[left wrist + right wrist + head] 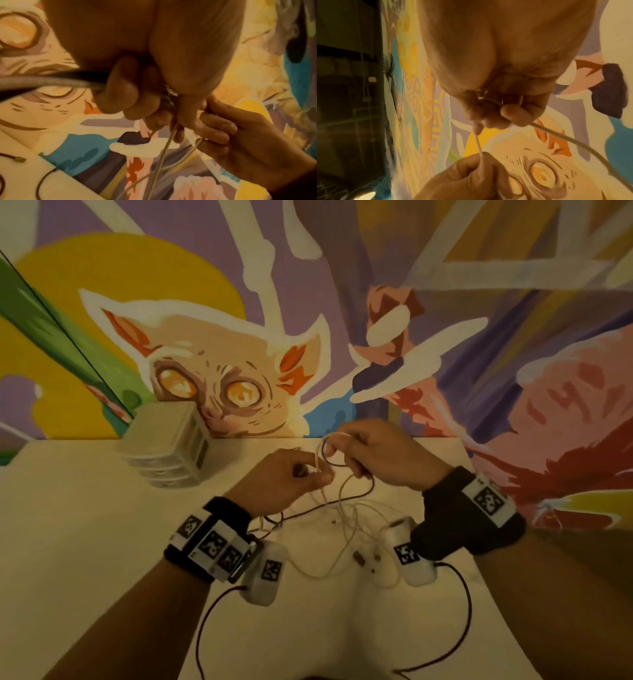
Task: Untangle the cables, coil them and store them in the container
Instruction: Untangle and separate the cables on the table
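A tangle of thin white cables [356, 518] and one dark cable [318, 508] lies on the white table [85, 525] between my wrists. Both hands are raised above it. My left hand [291, 477] pinches a white cable [164, 146] with curled fingers. My right hand [370, 453] grips a small loop of white cable [329, 440], and a strand [478, 143] stretches tight between the two hands. Another grey-white strand [573, 140] trails off from my right fingers [515, 115]. A pale plastic container [168, 440] stands at the table's back left.
A painted mural wall [342, 302] rises straight behind the table's far edge. Loose plugs [359, 558] lie among the cables near me. Dark wires from the wrist cameras [466, 621] loop over the near table. A dark cable end [18, 159] lies on the table in the left wrist view.
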Available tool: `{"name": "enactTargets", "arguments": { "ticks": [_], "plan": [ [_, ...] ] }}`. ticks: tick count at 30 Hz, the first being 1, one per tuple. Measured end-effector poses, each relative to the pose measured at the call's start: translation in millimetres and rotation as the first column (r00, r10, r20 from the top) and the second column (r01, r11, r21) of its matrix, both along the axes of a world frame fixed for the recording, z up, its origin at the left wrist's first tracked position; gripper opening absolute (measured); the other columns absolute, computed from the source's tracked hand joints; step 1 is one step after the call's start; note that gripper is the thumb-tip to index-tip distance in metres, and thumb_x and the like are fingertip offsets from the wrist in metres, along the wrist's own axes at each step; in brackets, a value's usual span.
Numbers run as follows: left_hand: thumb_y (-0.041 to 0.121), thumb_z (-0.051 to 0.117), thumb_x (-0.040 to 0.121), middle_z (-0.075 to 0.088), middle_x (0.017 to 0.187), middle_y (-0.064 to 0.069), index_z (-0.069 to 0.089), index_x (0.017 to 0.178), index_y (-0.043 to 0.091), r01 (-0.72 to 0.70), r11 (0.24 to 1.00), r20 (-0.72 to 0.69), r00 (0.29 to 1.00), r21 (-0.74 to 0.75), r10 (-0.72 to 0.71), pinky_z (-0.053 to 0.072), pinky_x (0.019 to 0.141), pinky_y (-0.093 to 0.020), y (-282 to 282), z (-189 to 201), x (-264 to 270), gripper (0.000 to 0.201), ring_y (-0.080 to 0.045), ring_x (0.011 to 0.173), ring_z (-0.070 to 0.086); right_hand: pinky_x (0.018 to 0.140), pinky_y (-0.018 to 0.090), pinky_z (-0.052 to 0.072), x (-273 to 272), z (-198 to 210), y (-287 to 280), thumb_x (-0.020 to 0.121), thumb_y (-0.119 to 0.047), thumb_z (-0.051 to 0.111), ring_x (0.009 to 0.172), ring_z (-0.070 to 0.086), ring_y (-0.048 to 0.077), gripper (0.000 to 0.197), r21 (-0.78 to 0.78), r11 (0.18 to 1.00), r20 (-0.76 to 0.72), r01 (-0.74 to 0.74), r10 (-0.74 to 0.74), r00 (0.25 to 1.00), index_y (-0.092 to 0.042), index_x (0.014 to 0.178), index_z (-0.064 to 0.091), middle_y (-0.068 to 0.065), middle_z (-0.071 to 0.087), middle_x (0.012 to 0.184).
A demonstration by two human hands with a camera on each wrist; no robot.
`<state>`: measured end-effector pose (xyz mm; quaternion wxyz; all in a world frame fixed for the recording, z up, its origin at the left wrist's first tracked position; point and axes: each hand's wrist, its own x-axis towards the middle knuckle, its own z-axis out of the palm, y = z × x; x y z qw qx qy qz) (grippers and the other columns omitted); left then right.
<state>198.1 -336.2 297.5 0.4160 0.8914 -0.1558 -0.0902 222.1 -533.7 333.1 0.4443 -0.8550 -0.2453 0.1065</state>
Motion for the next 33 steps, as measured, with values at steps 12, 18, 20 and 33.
{"name": "enactTargets", "arguments": {
  "ticks": [12, 18, 20, 33],
  "plan": [
    [0.076, 0.04, 0.085, 0.05, 0.052, 0.005, 0.056, 0.063, 0.037, -0.625, 0.579, 0.381, 0.436, -0.524, 0.815, 0.044, 0.052, -0.043, 154, 105, 77, 0.047, -0.022, 0.049, 0.05, 0.072, 0.022, 0.049, 36, -16, -34, 0.1, -0.023, 0.038, 0.079, 0.06, 0.01, 0.028, -0.626, 0.779, -0.052, 0.029, -0.079, 0.996, -0.015, 0.102, 0.065, -0.004, 0.067, 0.088],
    [0.04, 0.048, 0.096, 0.063, 0.077, -0.012, 0.067, 0.096, 0.008, -0.612, 0.733, 0.485, 0.565, -0.297, 0.667, 0.034, 0.06, -0.032, 130, 35, 69, 0.038, -0.026, 0.071, 0.055, 0.093, 0.046, 0.048, 79, -55, -31, 0.083, -0.041, 0.063, 0.117, 0.05, 0.03, 0.046, -0.501, 0.636, 0.491, 0.587, -0.351, 0.798, -0.022, 0.123, 0.049, 0.006, 0.052, 0.125],
    [0.033, 0.053, 0.096, 0.061, 0.08, -0.006, 0.065, 0.1, 0.011, -0.634, 0.734, 0.379, 0.635, -0.241, 0.673, 0.036, 0.065, -0.03, 126, 3, 63, 0.026, -0.022, 0.074, 0.053, 0.089, 0.044, 0.05, 79, -76, -34, 0.081, -0.04, 0.065, 0.109, 0.054, 0.026, 0.041, -0.482, 0.662, 0.436, 0.574, -0.386, 0.813, -0.022, 0.115, 0.052, 0.004, 0.056, 0.118],
    [0.0, 0.041, 0.1, 0.049, 0.075, -0.011, 0.053, 0.09, 0.01, -0.731, 0.457, -0.69, 0.662, -0.507, 0.293, 0.038, 0.054, -0.031, 65, -92, 8, 0.019, -0.02, 0.056, 0.046, 0.074, 0.031, 0.05, -32, -257, -38, 0.087, -0.023, 0.051, 0.092, 0.061, 0.023, 0.007, -0.728, 0.685, -0.332, 0.021, -0.379, 0.864, -0.021, 0.084, 0.056, 0.004, 0.062, 0.096]
  ]
}}
